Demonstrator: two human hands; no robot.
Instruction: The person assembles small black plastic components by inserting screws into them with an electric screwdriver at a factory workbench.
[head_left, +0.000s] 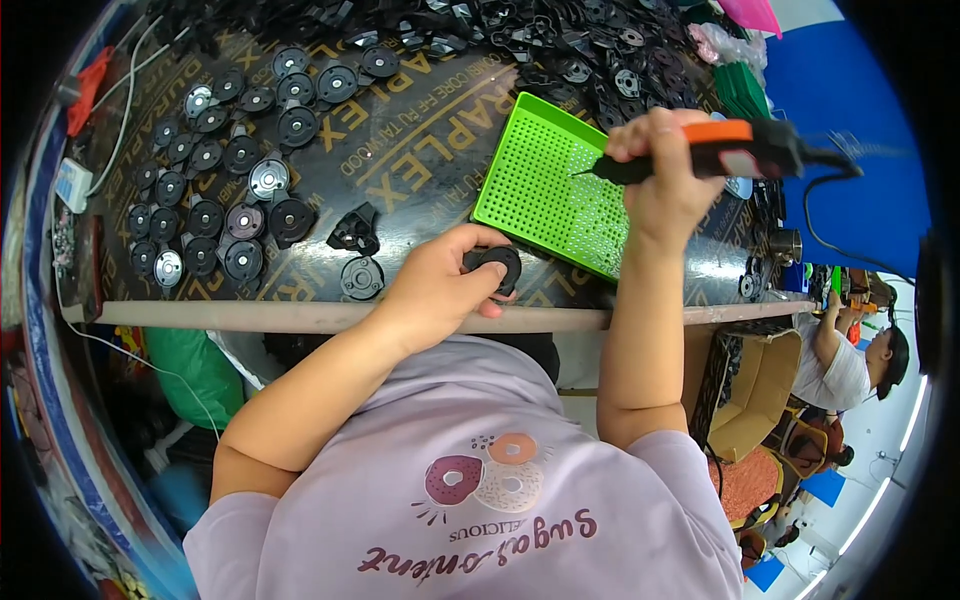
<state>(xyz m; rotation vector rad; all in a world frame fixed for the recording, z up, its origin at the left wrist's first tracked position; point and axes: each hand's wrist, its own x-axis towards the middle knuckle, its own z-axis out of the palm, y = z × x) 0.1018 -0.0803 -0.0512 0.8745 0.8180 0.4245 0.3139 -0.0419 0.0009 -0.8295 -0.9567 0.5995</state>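
My left hand [448, 275] is closed round a round black plastic part [497, 268] by the table's front edge, thumb on its top. In my right hand [662, 180] is an orange and black electric screwdriver [735, 150], held level above a green perforated tray [500, 185]. Its thin bit points left, over the tray and apart from the part. Small shiny pieces, too small to name, lie in the tray's right portion. Left of my left hand are a loose black bracket [355, 230] and a round grey-black disc [362, 278].
Rows of round black assemblies [240, 155] cover the table's left side. A heap of black parts [590, 50] fills the back. A cable [815, 215] trails right from the screwdriver. An open cardboard box [755, 385] stands below the edge at right, near a seated person [850, 360].
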